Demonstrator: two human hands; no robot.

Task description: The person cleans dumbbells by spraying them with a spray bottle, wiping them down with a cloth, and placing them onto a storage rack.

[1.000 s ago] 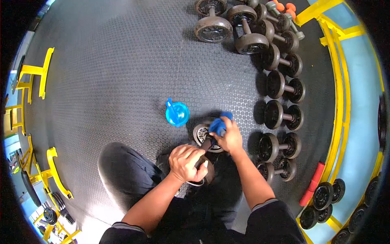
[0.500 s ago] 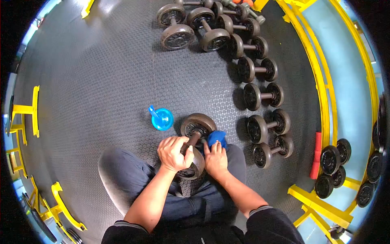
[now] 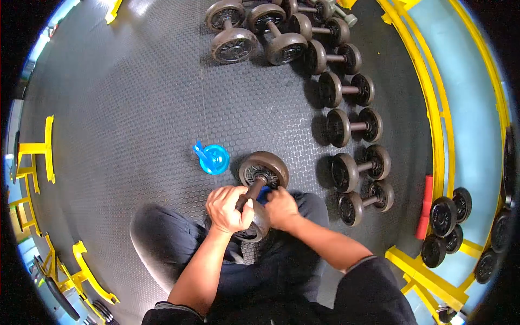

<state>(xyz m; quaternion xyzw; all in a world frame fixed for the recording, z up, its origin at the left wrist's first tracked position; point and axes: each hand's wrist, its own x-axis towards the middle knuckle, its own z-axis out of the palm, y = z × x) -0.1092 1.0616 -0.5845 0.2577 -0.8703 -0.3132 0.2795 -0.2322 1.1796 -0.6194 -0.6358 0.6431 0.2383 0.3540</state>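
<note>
Your dumbbell (image 3: 255, 187) looks like dark metal, with a dull sheen on the rims and rough, raised casting on the faces; your blue rag (image 3: 264, 194) is soft, matt cloth. Your trousers (image 3: 167, 232) are matt fabric. Near you, the blue container (image 3: 218, 158) is glossy, see-through plastic, the floor (image 3: 146, 108) dark, rubbery and studded with raised discs, the yellow frame (image 3: 428, 277) smooth painted metal

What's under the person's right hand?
A bit of blue cloth shows between the right hand and the dumbbell. The rest is covered, so I can't see its whole shape or anything beneath.
</note>
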